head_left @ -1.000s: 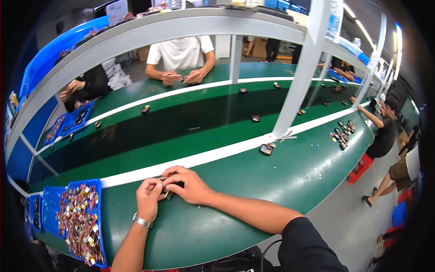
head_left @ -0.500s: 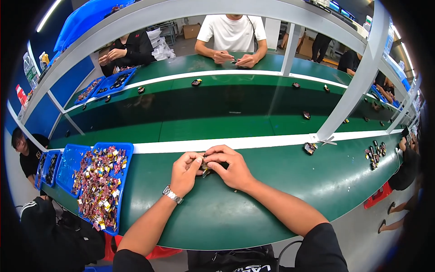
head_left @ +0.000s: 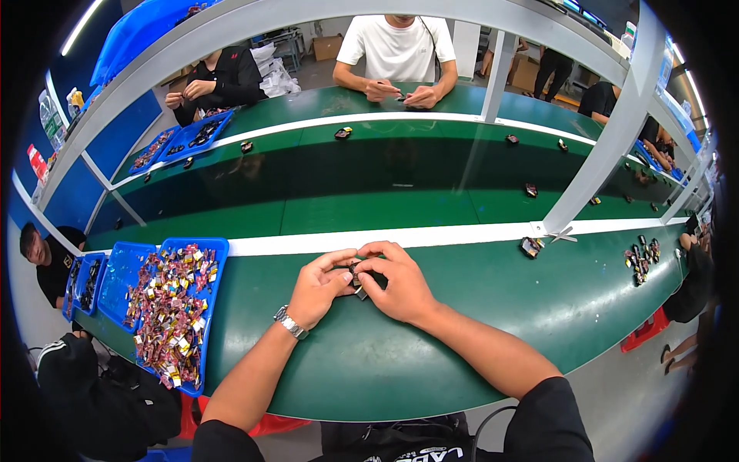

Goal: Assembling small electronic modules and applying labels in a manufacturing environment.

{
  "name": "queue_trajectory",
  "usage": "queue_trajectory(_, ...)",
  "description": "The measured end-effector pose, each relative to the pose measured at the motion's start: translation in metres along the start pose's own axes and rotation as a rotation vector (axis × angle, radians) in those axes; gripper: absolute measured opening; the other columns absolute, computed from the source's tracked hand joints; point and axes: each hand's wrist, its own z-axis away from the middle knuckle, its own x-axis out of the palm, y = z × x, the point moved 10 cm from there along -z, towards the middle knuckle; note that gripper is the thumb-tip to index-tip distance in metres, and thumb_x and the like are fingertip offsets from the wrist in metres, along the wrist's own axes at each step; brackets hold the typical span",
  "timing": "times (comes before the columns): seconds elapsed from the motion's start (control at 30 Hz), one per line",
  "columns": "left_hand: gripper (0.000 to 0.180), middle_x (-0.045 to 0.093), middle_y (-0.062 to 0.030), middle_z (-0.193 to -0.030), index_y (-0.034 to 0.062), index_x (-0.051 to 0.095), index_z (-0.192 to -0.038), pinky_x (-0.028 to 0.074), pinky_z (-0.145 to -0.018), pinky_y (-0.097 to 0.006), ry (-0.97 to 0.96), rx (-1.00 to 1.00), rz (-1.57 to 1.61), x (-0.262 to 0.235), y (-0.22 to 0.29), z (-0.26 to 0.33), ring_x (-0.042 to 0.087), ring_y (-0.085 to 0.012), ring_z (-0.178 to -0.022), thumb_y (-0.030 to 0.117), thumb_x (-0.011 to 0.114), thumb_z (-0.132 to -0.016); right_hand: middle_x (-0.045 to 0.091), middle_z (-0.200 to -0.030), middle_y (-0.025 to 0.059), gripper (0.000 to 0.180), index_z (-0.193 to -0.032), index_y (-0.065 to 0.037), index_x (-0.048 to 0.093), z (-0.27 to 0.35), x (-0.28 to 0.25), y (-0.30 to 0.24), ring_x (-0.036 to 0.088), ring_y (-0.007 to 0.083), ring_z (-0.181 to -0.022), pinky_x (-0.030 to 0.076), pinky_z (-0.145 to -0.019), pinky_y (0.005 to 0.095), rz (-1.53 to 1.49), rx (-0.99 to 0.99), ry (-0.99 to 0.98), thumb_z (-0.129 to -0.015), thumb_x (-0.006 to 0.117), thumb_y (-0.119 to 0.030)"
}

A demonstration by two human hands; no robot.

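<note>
Here, at the near edge of a green workbench (head_left: pixel 477 308), a worker's left hand (head_left: pixel 319 289) and right hand (head_left: pixel 400 283) meet over a small dark part (head_left: pixel 356 276), fingertips of both pinching it from either side, apparently to steady it for close work. The part sits just above the bench surface, largely hidden between the hands. A blue tray (head_left: pixel 219 266) of small colourful pieces lies to the left, seemingly for easy reach, and a wristwatch (head_left: pixel 291 323) circles the left wrist.
</note>
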Motion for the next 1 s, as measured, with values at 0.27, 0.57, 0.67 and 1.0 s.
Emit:
queue_trajectory(0.27, 0.029, 0.06, -0.0128, -0.124, -0.0013, 0.051, -0.124, 0.056, -0.089, -0.031, -0.05, 0.005, 0.092, -0.001, -0.006, 0.0, 0.063, -0.0166, -0.107, 0.0, 0.053, -0.096, 0.06, -0.116, 0.0084, 0.011, -0.093, -0.005, 0.071, -0.001, -0.001, -0.007, 0.056, 0.0253, -0.108, 0.051, -0.088, 0.0349, 0.012, 0.005, -0.013, -0.082, 0.068, -0.005)
queue_trajectory(0.57, 0.025, 0.057, -0.0167, -0.133, -0.0005, 0.051, -0.121, 0.054, -0.092, -0.031, -0.099, 0.043, 0.156, 0.0, -0.006, -0.002, 0.062, -0.018, -0.112, -0.001, 0.051, -0.096, 0.058, -0.122, 0.0083, 0.01, -0.092, -0.004, 0.07, 0.0, -0.005, -0.009, 0.053, 0.027, -0.112, 0.05, -0.089, 0.0372, -0.059, -0.033, -0.004, -0.083, 0.067, -0.005)
queue_trajectory(0.67, 0.025, 0.056, -0.0178, -0.134, -0.0002, 0.051, -0.121, 0.054, -0.092, -0.031, -0.105, 0.055, 0.17, -0.002, -0.007, -0.001, 0.062, -0.0191, -0.113, 0.0, 0.052, -0.097, 0.058, -0.122, 0.0085, 0.01, -0.091, -0.004, 0.071, 0.0, -0.005, -0.015, 0.053, 0.0276, -0.113, 0.05, -0.09, 0.0374, -0.042, -0.061, 0.018, -0.082, 0.067, -0.005)
queue_trajectory(1.0, 0.023, 0.055, -0.0211, -0.135, 0.0015, 0.052, -0.117, 0.056, -0.092, -0.035, -0.123, 0.119, 0.264, -0.002, -0.005, 0.002, 0.061, -0.0243, -0.116, 0.005, 0.059, -0.096, 0.056, -0.132, 0.0084, 0.017, -0.098, -0.009, 0.074, 0.0, 0.004, 0.0, 0.048, 0.0291, -0.122, 0.043, -0.101, 0.0416, -0.244, 0.008, -0.05, -0.082, 0.069, -0.006)
